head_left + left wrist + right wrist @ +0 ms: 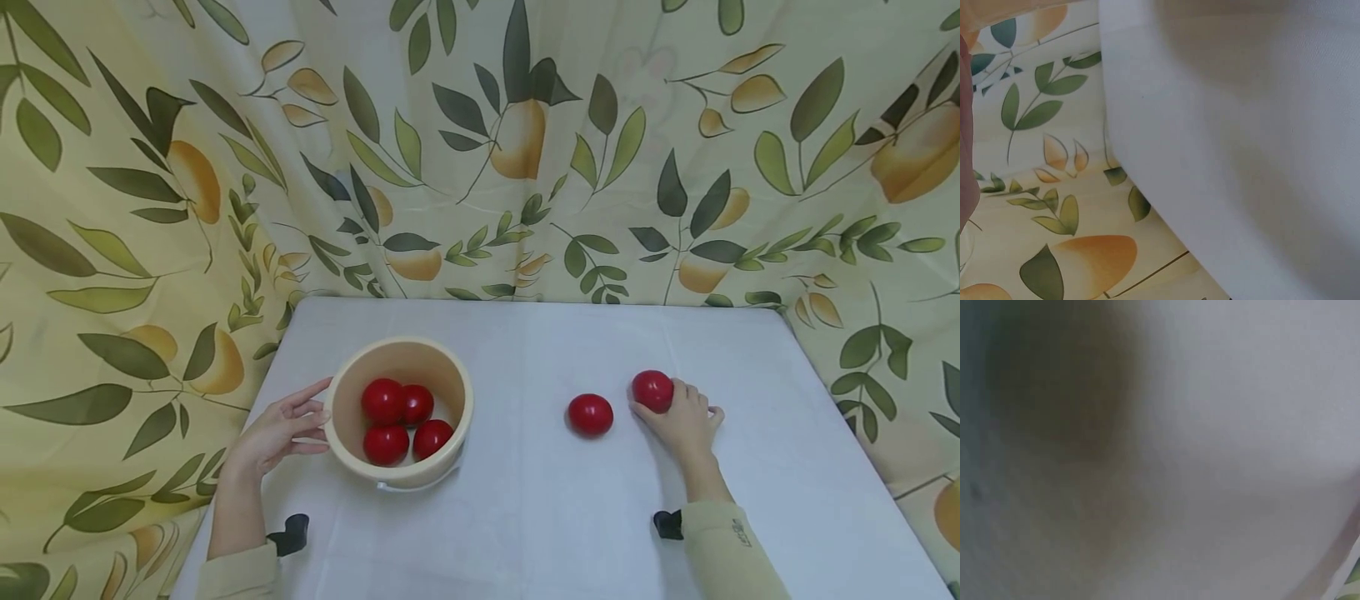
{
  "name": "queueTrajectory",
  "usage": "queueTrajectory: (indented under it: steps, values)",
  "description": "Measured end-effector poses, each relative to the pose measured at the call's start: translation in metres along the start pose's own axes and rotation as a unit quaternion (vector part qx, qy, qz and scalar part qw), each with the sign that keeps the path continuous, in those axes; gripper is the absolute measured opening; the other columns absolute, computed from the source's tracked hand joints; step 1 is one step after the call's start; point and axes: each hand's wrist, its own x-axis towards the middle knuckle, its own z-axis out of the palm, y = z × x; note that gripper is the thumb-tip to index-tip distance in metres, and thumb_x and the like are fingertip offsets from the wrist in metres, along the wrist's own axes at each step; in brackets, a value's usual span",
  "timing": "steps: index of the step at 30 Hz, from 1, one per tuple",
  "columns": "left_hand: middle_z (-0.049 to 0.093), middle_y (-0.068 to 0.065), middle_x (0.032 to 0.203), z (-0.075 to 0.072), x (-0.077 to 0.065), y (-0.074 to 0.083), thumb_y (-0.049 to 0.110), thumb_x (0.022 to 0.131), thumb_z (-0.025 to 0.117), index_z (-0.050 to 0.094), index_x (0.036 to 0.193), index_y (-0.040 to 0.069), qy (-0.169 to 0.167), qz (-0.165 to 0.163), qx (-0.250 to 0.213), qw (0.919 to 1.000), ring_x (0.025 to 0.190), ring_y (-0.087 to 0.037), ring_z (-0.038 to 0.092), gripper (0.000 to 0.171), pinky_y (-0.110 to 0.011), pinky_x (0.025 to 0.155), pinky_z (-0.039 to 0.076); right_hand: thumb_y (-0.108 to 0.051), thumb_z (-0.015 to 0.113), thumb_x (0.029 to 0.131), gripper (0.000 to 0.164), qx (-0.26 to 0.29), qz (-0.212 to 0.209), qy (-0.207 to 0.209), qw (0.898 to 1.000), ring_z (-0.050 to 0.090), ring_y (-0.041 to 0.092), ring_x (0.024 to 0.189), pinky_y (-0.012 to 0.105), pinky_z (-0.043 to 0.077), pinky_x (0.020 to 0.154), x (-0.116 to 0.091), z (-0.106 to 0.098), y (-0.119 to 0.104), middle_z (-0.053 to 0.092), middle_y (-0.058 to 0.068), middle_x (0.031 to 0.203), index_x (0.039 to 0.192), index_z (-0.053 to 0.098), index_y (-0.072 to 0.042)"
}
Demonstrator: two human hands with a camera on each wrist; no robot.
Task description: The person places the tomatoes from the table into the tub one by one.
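Note:
A cream bucket [342, 450] stands on the left half of the table, with several shiny red balls [383, 402] inside. Against its left side rest the fingertips of my left hand [273, 433], the fingers fairly straight. My right hand [686, 419] grips a red ball [652, 390] on the right half of the table, thumb on the near side and fingers behind. Just left of that hand lies another red ball [590, 415], untouched. The left wrist view catches only the edge of a hand [966, 144]; the right wrist view is mostly blurred and shows no ball.
A white cloth covers the table [517, 517]. The bucket's pale handle [420, 485] hangs down at its front. Behind and at the sides hangs a curtain [465, 225] printed with leaves and fruit. Black wrist straps [292, 534] show at both sleeves.

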Motion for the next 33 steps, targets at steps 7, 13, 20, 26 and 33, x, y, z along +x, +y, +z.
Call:
queueTrajectory:
  steps: [7,13,20,26,33]
  values:
    - [0.061,0.003,0.088,-0.002,0.002,-0.002,0.006,0.088,0.058,0.023,0.145,0.006,-0.006,0.004,-0.004,1.0,0.074,-0.015,0.066,0.066,-0.034,0.069,0.056,-0.042,0.071,0.073,0.08,-0.016,-0.062,0.041,0.997,0.035,0.047,0.109,0.065,0.022,0.088,0.008,-0.019,-0.015,0.04,0.03,0.118,0.127,0.036,0.006]
    - [0.061,0.003,0.089,-0.003,0.002,-0.003,0.007,0.088,0.058,0.02,0.145,0.004,-0.008,0.003,0.002,1.0,0.074,-0.015,0.065,0.068,-0.033,0.069,0.056,-0.038,0.074,0.069,0.079,-0.037,-0.131,0.067,0.988,0.038,0.045,0.107,0.064,0.026,0.088,0.017,-0.049,-0.057,0.043,0.028,0.116,0.125,0.038,0.004]
    - [0.06,0.003,0.087,-0.002,0.002,-0.002,0.006,0.088,0.058,0.024,0.144,0.005,-0.007,0.007,0.0,1.0,0.073,-0.015,0.065,0.065,-0.035,0.069,0.056,-0.034,0.08,0.061,0.082,-0.049,-0.234,0.086,0.967,0.041,0.04,0.109,0.062,0.029,0.091,0.012,-0.071,-0.125,0.046,0.023,0.118,0.125,0.04,-0.001]
    - [0.061,0.003,0.087,-0.002,0.002,-0.001,0.007,0.088,0.058,0.025,0.144,0.005,-0.004,0.006,0.008,0.9999,0.073,-0.016,0.065,0.065,-0.036,0.069,0.056,-0.04,0.08,0.06,0.081,-0.047,-0.338,0.085,0.936,0.043,0.033,0.113,0.055,0.032,0.092,-0.006,-0.083,-0.189,0.048,0.016,0.121,0.124,0.044,-0.006]
    - [0.061,0.002,0.087,-0.003,0.002,-0.001,0.007,0.089,0.058,0.024,0.144,0.004,-0.007,0.008,0.003,0.9999,0.073,-0.016,0.066,0.065,-0.036,0.069,0.056,-0.048,0.078,0.06,0.078,-0.04,-0.449,0.076,0.889,0.046,0.027,0.112,0.05,0.036,0.093,-0.031,-0.075,-0.247,0.052,0.011,0.12,0.123,0.049,-0.011]
